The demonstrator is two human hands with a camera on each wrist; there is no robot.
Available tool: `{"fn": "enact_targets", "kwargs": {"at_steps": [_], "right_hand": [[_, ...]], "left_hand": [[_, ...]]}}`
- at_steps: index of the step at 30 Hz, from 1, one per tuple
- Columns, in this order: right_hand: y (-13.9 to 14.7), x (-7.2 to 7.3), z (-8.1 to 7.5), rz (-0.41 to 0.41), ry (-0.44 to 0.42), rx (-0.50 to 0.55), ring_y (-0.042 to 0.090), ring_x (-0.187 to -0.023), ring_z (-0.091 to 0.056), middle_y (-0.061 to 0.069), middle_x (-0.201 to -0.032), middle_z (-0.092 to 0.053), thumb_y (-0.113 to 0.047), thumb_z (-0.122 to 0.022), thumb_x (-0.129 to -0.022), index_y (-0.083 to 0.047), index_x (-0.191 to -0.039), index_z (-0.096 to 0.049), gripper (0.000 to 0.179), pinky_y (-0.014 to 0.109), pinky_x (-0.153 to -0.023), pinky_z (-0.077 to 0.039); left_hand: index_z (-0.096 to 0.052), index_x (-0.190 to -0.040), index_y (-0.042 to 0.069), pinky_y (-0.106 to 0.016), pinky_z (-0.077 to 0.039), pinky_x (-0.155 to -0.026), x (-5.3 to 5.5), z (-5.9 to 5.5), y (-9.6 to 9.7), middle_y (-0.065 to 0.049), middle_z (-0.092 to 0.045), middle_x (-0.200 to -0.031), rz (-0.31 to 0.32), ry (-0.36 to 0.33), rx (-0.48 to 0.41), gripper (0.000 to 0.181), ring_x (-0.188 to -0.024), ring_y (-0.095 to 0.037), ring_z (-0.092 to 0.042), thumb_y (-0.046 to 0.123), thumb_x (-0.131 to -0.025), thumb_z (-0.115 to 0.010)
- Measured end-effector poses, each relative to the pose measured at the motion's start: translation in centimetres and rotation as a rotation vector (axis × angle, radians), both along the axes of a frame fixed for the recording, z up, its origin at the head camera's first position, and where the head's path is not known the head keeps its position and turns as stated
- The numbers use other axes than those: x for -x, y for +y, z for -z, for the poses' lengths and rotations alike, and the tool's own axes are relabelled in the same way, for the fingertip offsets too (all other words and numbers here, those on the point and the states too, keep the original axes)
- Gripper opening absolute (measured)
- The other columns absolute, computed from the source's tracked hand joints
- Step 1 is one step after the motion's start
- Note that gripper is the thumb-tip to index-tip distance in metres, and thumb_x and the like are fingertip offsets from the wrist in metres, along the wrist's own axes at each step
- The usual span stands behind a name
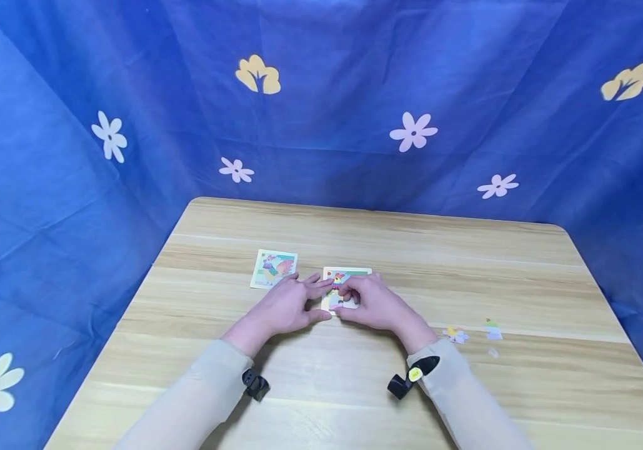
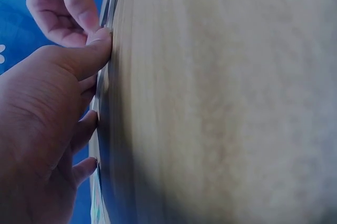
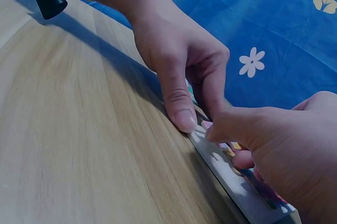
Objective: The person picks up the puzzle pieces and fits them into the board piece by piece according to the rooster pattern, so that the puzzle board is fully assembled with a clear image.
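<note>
A small square puzzle board (image 1: 367, 272) with a colourful rooster-like picture lies on the table between the two hands. My left hand (image 1: 289, 304) rests at the board's left side, its fingers spread and fairly straight, with fingertips on the picture and thumb at the near edge. Over the lower right part of the board, my right hand (image 1: 374, 302) pinches a small pinkish puzzle piece (image 3: 207, 124) between thumb and curled fingers. Most of that piece is hidden by the fingertips. White bare base shows on the board's right part.
A square picture card (image 1: 265, 261) with a similar bird lies left of the board, partly behind the left hand. Loose puzzle pieces (image 1: 455, 335) lie right of the right forearm, with a green and lilac piece (image 1: 492, 329) farther right. A blue flowered cloth (image 1: 332, 87) hangs behind the table.
</note>
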State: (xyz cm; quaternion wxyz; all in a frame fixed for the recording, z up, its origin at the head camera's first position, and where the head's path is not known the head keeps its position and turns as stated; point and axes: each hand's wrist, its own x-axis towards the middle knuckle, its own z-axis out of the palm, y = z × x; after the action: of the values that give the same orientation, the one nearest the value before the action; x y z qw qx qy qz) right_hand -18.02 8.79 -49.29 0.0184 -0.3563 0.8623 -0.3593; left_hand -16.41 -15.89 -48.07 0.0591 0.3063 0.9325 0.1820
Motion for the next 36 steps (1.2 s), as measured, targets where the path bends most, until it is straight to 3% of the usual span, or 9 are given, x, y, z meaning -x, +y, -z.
{"fn": "enact_targets", "kwargs": {"at_steps": [6,12,25,36], "right_hand": [[-0.7,0.0,0.0,0.006,0.002,-0.057,0.009,-0.084,-0.062,-0.007,-0.088,-0.067,-0.028,-0.087,-0.085,-0.011,-0.099,-0.075,0.025,0.045,-0.090,-0.036],[-0.3,-0.5,0.2,0.009,0.061,-0.106,0.006,-0.080,-0.055,-0.007,-0.090,-0.065,-0.032,-0.085,-0.090,-0.011,-0.104,-0.077,0.026,0.043,-0.087,-0.034],[-0.3,-0.8,0.9,-0.006,0.166,-0.081,0.006,-0.078,-0.053,-0.005,-0.098,-0.063,-0.035,-0.081,-0.095,-0.010,-0.122,-0.080,0.036,0.045,-0.087,-0.032],[-0.5,-0.4,0.5,0.073,-0.011,-0.075,0.006,-0.078,-0.052,-0.009,-0.093,-0.061,-0.039,-0.086,-0.090,-0.017,-0.115,-0.085,0.033,0.041,-0.082,-0.030]], "left_hand": [[-0.059,-0.152,0.022,-0.057,-0.025,-0.126,0.1,0.1,0.0,0.012,-0.053,-0.155,0.001,-0.001,-0.003,0.067,-0.150,-0.020,-0.043,0.055,-0.096,-0.075],[-0.059,-0.152,0.023,-0.057,-0.026,-0.125,0.1,0.2,0.0,0.014,-0.053,-0.155,0.000,-0.002,0.002,0.067,-0.150,-0.018,-0.042,0.056,-0.096,-0.075],[-0.059,-0.152,0.022,-0.057,-0.025,-0.126,0.2,0.0,-0.1,0.014,-0.052,-0.155,0.003,-0.023,0.007,0.067,-0.151,-0.019,-0.041,0.055,-0.096,-0.074],[-0.059,-0.153,0.019,-0.060,-0.025,-0.125,0.2,-0.2,-0.1,0.010,-0.054,-0.154,0.028,-0.019,-0.004,0.067,-0.150,-0.023,-0.043,0.051,-0.097,-0.075]]}}
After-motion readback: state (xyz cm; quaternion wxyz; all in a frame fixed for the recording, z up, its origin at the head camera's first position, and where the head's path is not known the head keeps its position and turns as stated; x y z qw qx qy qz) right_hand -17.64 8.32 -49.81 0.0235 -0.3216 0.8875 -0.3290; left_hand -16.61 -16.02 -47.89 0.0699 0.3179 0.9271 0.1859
